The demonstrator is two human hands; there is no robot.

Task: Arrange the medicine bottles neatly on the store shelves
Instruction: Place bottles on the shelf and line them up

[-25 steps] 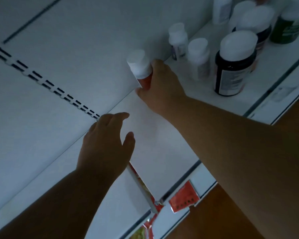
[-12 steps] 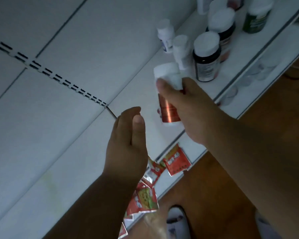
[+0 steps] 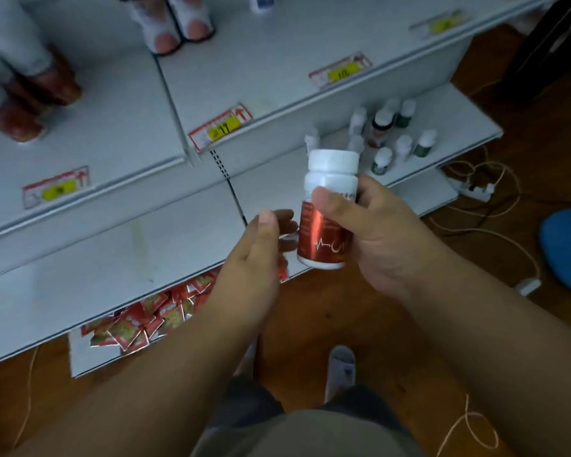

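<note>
- The right hand grips a cylindrical plastic bottle, white cap up, glossy red foil label, held in the air off the front edge of the lower shelf.
- The left hand waits just beside it, fingers loosely open, holding nothing.
- Step, as I judge it: carrying; next, stand it upright among the small white-capped bottles near the shelf's right end.

1. We see both forearms bare, no sleeves; left hand & right hand w/o gloves, rings or watch.
2. Dark shorts at bottom edge.
3. Grey slipper on one foot.
</note>
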